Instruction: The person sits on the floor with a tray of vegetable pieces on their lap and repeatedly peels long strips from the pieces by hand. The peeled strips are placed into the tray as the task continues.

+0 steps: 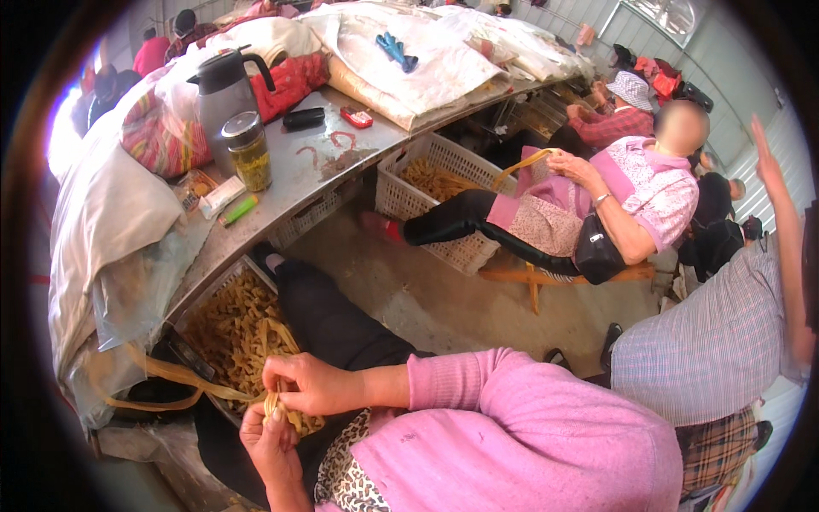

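My right hand (313,383) and my left hand (274,438) meet at the lower left, pinching a folded end of a flat, pale yellow strip (272,404) between fingertips. The long tail of the strip (173,371) runs leftward from my fingers and loops back over a dark, rounded object. Under my hands stands a crate filled with small tan knotted pieces (240,313), several loose strips lying over them. My fingers partly hide the fold. Pink sleeves cover my upper arms, and my dark-trousered legs lie on both sides of the crate.
A metal table (288,153) holds a vacuum jug (225,96), a glass tea bottle (249,157), a green lighter (238,210) and cloth bundles. Across from me, a seated person (595,192) holds a similar strip above a white crate (441,198). Another person (704,339) is close on the right.
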A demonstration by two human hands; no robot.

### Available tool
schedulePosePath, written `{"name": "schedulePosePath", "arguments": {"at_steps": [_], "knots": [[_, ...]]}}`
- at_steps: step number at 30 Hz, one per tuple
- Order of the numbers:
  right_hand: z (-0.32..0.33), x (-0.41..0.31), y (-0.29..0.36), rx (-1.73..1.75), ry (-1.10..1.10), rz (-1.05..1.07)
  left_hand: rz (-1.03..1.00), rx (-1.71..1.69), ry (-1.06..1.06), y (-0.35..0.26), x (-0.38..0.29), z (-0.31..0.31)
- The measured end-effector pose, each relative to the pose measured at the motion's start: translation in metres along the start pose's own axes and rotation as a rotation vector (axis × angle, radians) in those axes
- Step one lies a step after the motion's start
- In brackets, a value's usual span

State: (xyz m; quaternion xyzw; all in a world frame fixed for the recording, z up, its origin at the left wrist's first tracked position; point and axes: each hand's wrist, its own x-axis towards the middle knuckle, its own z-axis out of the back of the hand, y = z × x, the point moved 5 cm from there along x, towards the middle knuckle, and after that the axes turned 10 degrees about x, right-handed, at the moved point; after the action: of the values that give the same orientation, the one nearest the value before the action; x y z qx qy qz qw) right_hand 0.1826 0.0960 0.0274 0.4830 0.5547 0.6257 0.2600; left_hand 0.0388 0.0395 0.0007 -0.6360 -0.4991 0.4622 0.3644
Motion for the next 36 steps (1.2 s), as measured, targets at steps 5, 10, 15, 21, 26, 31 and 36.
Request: {"name": "schedulePosePath", "arguments": {"at_steps": [5,10,15,21,26,31,36], "knots": [[-0.030,-0.006,0.009,-0.296,0.378,0.134,0.103,-0.015,0.003,-0.001,-0.006,0.022],[-0.058,0.001,0.008,-0.587,0.356,0.146,0.185,-0.241,-0.055,0.002,-0.010,0.030],[-0.038,0.035,-0.014,-0.263,0.120,-0.029,0.064,-0.340,0.076,-0.002,-0.031,0.054],[-0.066,0.046,0.003,-0.501,0.106,0.408,0.176,-0.640,-0.054,0.017,-0.028,0.080],[-0.077,0.046,0.013,-0.656,0.141,0.730,0.226,-0.677,0.188,0.001,-0.011,0.038],[-0.047,0.040,0.004,-0.569,0.131,0.607,0.095,-0.001,0.012,-0.010,-0.032,0.019],[-0.029,0.022,-0.027,-0.378,0.167,0.203,0.075,0.385,0.042,-0.019,-0.064,0.018]]}}
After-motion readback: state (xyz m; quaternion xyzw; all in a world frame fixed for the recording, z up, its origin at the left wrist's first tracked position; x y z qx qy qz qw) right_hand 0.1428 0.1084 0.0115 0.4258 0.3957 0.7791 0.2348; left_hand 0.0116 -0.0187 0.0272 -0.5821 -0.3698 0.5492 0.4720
